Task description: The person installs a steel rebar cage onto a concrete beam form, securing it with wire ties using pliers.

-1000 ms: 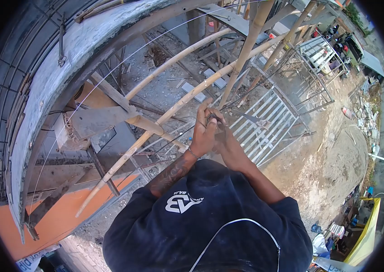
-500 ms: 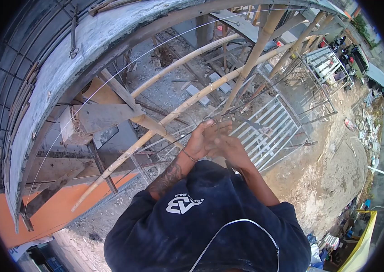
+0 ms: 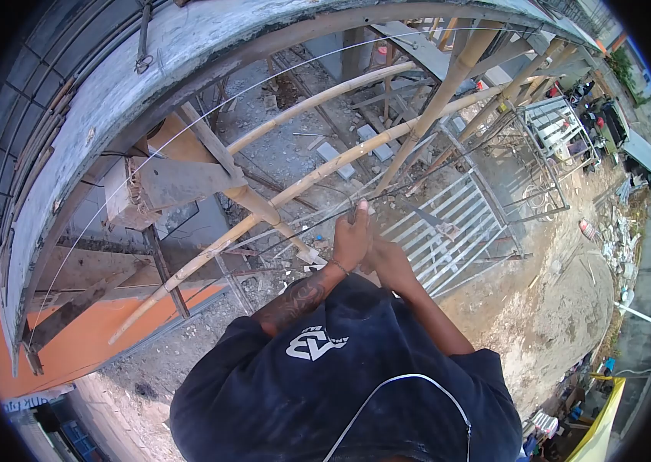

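Note:
My left hand (image 3: 352, 240) is closed in front of my chest, its thumb pointing up and away from me. A small dark piece shows by the thumb, too little of it to name. Pressed close on the right is my right hand (image 3: 388, 260), its fingers curled in toward the left one and partly hidden. What it holds, if anything, cannot be seen. Just beyond the hands run a bamboo pole (image 3: 318, 175) and thin dark rods. A pointed grey piece (image 3: 435, 222) shows to the right of my hands, over a slatted metal frame (image 3: 449, 239).
A curved concrete edge (image 3: 95, 115) with a taut white string arches across the left and top. A wooden beam (image 3: 179, 183) juts out below it. Upright bamboo (image 3: 441, 100) stands ahead. Far below lie rubble, a sand mound (image 3: 572, 285) and metal scaffolding (image 3: 556, 131).
My hands were spread and loosely together near a thin wire loop; now both are curled, the left with its thumb up. The view has shifted slightly.

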`<action>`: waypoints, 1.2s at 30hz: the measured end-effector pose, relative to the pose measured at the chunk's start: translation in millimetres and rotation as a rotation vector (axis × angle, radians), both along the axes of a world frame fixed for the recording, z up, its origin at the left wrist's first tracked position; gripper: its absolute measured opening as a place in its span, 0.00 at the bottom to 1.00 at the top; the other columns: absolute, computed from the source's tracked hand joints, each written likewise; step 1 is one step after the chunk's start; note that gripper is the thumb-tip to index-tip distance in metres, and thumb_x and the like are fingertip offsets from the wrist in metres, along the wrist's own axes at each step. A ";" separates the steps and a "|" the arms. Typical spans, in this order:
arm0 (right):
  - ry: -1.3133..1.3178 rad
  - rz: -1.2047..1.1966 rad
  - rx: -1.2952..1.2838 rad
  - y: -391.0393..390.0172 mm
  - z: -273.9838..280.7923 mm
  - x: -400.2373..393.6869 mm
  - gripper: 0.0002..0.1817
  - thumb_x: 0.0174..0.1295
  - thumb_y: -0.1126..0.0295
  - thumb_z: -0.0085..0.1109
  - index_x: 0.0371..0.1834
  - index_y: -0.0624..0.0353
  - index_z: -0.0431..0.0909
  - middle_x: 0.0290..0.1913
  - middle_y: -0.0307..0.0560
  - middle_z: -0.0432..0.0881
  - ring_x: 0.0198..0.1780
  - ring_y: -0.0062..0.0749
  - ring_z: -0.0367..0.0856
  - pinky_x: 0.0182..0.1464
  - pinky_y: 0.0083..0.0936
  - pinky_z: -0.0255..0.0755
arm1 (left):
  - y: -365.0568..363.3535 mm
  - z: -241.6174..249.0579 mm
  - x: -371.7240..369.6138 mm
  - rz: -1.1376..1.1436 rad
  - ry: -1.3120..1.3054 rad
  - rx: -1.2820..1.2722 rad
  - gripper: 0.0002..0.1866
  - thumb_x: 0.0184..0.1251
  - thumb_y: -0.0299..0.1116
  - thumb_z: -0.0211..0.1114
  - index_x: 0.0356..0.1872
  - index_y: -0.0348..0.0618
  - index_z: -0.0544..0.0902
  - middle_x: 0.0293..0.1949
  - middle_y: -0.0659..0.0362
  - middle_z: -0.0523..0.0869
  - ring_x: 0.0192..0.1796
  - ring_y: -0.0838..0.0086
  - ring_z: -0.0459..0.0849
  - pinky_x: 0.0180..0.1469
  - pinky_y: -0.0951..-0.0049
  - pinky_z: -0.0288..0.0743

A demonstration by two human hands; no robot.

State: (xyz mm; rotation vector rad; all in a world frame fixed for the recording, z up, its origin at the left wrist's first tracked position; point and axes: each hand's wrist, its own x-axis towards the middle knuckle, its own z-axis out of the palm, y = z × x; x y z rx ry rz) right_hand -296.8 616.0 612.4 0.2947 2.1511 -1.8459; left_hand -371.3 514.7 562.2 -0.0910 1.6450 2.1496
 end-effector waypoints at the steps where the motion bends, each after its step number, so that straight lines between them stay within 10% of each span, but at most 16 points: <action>1: 0.098 0.044 0.271 6.4 -1.0 -2.7 0.11 0.62 0.72 0.53 0.43 0.66 0.79 0.34 0.48 0.83 0.31 0.29 0.81 0.35 0.26 0.74 | 1.6 1.4 -3.0 0.011 -0.014 -0.006 0.22 0.70 0.49 0.55 0.23 0.42 0.71 0.14 0.63 0.69 0.13 0.79 0.69 0.24 0.73 0.74; 5: 0.218 -0.259 0.323 25.5 30.4 -11.9 0.17 0.60 0.68 0.55 0.51 0.62 0.77 0.45 0.51 0.82 0.43 0.38 0.80 0.46 0.31 0.71 | 1.7 11.3 -7.9 0.025 0.069 -0.195 0.19 0.64 0.45 0.63 0.23 0.41 0.70 0.17 0.63 0.72 0.14 0.80 0.70 0.27 0.72 0.76; 7: 0.316 -0.200 0.371 25.2 30.7 -22.2 0.17 0.59 0.67 0.56 0.50 0.61 0.77 0.46 0.50 0.80 0.45 0.38 0.79 0.48 0.31 0.70 | -3.9 12.1 -5.1 -0.190 0.488 -0.495 0.17 0.59 0.39 0.68 0.28 0.37 0.72 0.20 0.62 0.74 0.20 0.81 0.74 0.28 0.76 0.76; 9: 0.414 -0.154 0.417 27.4 21.9 -26.3 0.16 0.59 0.67 0.57 0.50 0.61 0.77 0.48 0.49 0.79 0.48 0.37 0.78 0.49 0.31 0.69 | -5.9 9.0 -4.7 -0.419 0.310 -0.494 0.14 0.59 0.34 0.65 0.38 0.36 0.72 0.29 0.60 0.77 0.29 0.82 0.77 0.31 0.77 0.76; 15: 0.247 -0.152 0.228 22.9 19.5 -38.0 0.12 0.60 0.69 0.58 0.42 0.65 0.77 0.38 0.50 0.81 0.37 0.33 0.79 0.44 0.25 0.71 | -23.3 22.6 -10.9 -0.624 -0.394 0.505 0.21 0.65 0.39 0.54 0.57 0.47 0.66 0.38 0.61 0.73 0.38 0.73 0.76 0.48 0.57 0.77; 17: 0.288 -0.205 0.131 16.0 16.4 -43.9 0.12 0.60 0.69 0.58 0.43 0.65 0.77 0.36 0.49 0.81 0.36 0.29 0.79 0.42 0.23 0.71 | -23.9 27.6 -10.5 -0.592 -0.426 0.486 0.20 0.65 0.44 0.53 0.54 0.47 0.67 0.37 0.62 0.71 0.37 0.69 0.76 0.52 0.49 0.73; 25: 0.253 -0.198 0.291 4.8 13.0 -46.1 0.19 0.61 0.67 0.59 0.53 0.64 0.73 0.34 0.51 0.82 0.36 0.28 0.78 0.40 0.23 0.71 | -26.6 13.9 -25.0 0.219 -0.660 0.339 0.11 0.66 0.39 0.60 0.39 0.42 0.76 0.22 0.65 0.67 0.21 0.79 0.69 0.24 0.79 0.73; 31: 0.404 -0.204 0.155 6.8 -20.4 -67.6 0.15 0.62 0.65 0.58 0.46 0.66 0.77 0.32 0.49 0.81 0.34 0.27 0.78 0.38 0.23 0.71 | -16.4 -22.1 -15.1 -0.107 -0.380 0.142 0.09 0.67 0.36 0.61 0.36 0.41 0.76 0.27 0.65 0.73 0.24 0.80 0.74 0.25 0.76 0.74; 36: 0.398 -0.140 0.175 -7.5 -1.8 -48.1 0.10 0.63 0.69 0.56 0.36 0.67 0.77 0.32 0.46 0.80 0.35 0.26 0.79 0.40 0.23 0.72 | -18.2 -53.2 -25.5 0.073 -0.805 0.491 0.09 0.70 0.34 0.54 0.39 0.39 0.76 0.30 0.61 0.81 0.31 0.75 0.82 0.33 0.76 0.80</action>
